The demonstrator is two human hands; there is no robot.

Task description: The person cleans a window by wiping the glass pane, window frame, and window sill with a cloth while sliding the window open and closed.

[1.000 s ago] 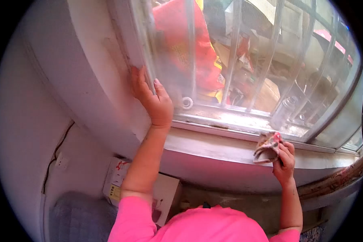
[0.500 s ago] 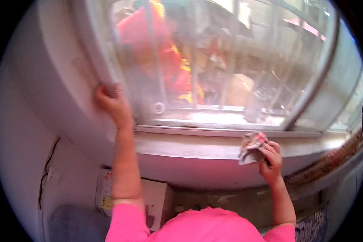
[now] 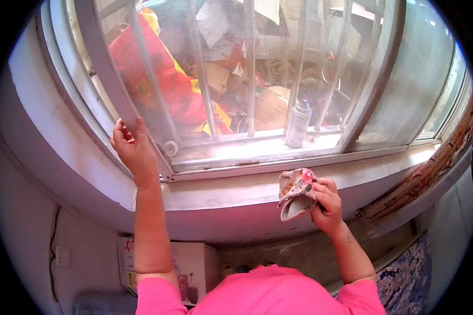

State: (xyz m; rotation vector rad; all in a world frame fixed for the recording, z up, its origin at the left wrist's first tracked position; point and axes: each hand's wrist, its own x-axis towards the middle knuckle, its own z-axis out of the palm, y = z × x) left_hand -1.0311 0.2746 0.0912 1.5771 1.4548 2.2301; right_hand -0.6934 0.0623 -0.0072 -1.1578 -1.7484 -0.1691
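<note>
My left hand (image 3: 134, 149) grips the left edge of the sliding window frame (image 3: 107, 65), its fingers curled round it near the lower corner. A narrow gap shows between this frame and the outer frame on the left. In my right hand (image 3: 326, 206) is a crumpled, patterned cloth (image 3: 297, 193), held in front of the white sill (image 3: 220, 195). Behind the mesh and bars, a spray can (image 3: 298, 125) stands upright on the outer ledge.
Outside lie a red and yellow bag (image 3: 155, 79) and cardboard (image 3: 272, 107). A rolled brown bundle (image 3: 420, 184) is at the right. Below are a white box (image 3: 191, 262), a wall socket (image 3: 62, 256) and a patterned fabric (image 3: 404, 278).
The window panel has slid rightward with my left hand at its edge, and a gap has appeared on its left. The view has shifted. My right hand still holds the cloth.
</note>
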